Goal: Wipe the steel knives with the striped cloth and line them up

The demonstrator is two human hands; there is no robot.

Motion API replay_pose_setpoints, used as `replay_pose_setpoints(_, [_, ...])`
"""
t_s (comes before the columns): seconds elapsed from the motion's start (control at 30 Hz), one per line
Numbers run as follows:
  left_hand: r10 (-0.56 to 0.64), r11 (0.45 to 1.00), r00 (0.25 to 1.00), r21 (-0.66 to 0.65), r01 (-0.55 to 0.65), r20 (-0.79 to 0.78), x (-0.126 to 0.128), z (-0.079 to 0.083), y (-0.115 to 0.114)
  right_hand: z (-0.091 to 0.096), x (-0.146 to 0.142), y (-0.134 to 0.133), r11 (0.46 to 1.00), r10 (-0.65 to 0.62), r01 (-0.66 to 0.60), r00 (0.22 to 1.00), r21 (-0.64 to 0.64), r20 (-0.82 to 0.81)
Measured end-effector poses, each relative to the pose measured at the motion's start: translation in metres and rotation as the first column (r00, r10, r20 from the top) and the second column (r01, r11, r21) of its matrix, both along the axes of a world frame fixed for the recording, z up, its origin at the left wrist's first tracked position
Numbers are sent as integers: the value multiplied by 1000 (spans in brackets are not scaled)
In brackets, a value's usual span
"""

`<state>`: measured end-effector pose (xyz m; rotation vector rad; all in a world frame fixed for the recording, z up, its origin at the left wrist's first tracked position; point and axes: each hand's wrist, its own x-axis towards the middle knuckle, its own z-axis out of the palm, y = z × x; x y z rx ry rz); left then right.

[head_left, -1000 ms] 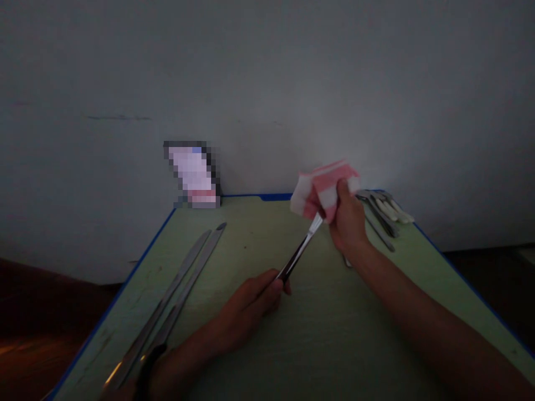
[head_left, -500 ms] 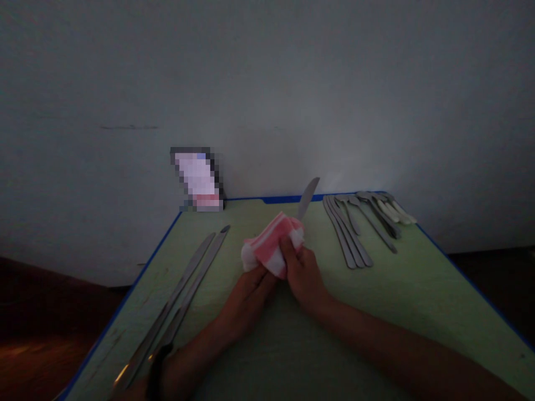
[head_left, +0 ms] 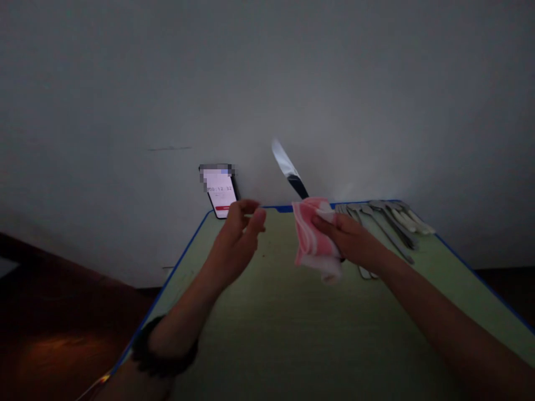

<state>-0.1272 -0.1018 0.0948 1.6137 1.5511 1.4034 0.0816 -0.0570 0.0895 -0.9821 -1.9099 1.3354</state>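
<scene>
Wiping step: your right hand [head_left: 349, 240] grips the knife [head_left: 288, 169] through the cloth [head_left: 313, 245], blade raised; your left hand [head_left: 236, 239], half-curled, holds nothing. Regripping calls for avoiding the edge.

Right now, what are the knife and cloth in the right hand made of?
Knife: likely polished steel; the blade gives a bright mirror glint. Cloth: probably soft fabric, matte, pink and white stripes; it folds limply in the right hand.

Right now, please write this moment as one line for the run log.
right hand: grips pink-and-white striped cloth around steel table knife, blade up | left hand: empty, raised | steel cutlery row: on green table
</scene>
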Motion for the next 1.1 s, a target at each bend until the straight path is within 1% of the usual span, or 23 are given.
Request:
replay_pose_setpoints(0.03, [-78,996,994,-26,80,71,0,13,8,5,3,-1,999,26,-26,999,26,21])
replay_pose_setpoints(0.07, [-177,981,975,-51,185,133,0,25,15,9,4,-2,996,61,-64,997,58,55])
replay_pose_setpoints(0.1, [-280,954,942,-51,294,186,0,36,19,13,6,-3,989,97,-108,990,99,105])
replay_pose_setpoints(0.13, [-351,931,913,-25,364,206,-2,45,22,17,6,-5,978,131,-155,978,142,164])
replay_pose_setpoints(0.17, [-382,922,904,12,387,192,-5,53,23,20,7,-6,963,161,-202,962,180,220])
replay_pose_setpoints(0.23, [-360,932,928,74,354,96,-15,62,21,28,10,-10,929,212,-287,930,233,301])
replay_pose_setpoints(0.27, [-341,939,939,76,337,48,-20,64,18,32,13,-11,915,232,-321,915,246,330])
replay_pose_setpoints(0.33, [-323,946,946,25,324,-15,-32,64,12,40,20,-11,888,258,-375,885,266,388])
replay_pose_setpoints(0.43, [-283,959,956,-46,281,-72,-48,62,6,51,33,-10,864,258,-419,845,279,469])
replay_pose_setpoints(0.5, [-214,977,968,-33,211,-134,-55,61,5,56,43,-7,862,234,-412,840,295,490])
replay_pose_setpoints(0.57, [-141,989,972,20,148,-186,-60,60,4,61,53,-6,868,181,-376,848,325,498])
replay_pose_setpoints(0.63, [-109,991,972,57,123,-210,-61,61,4,63,63,-5,871,136,-347,851,348,508])
replay_pose_setpoints(0.7, [-142,988,965,35,153,-221,-60,62,5,64,71,-5,875,124,-345,838,340,531])
replay_pose_setpoints(0.77, [-207,978,943,-42,203,-259,-58,64,6,64,74,-6,879,116,-350,816,324,566])
replay_pose_setpoints(0.83, [-251,968,910,-98,231,-330,-55,65,8,64,72,-9,875,92,-355,790,329,607])
replay_pose_setpoints(0.93, [-283,959,847,-105,265,-450,-45,67,8,63,57,-16,854,74,-383,759,352,647])
replay_pose_setpoints(1.0, [-329,942,800,-120,312,-502,-35,68,7,60,45,-20,847,74,-398,745,353,663])
replay_pose_setpoints(1.1, [-451,891,713,-224,395,-537,-15,66,7,50,29,-22,842,30,-387,731,377,682])
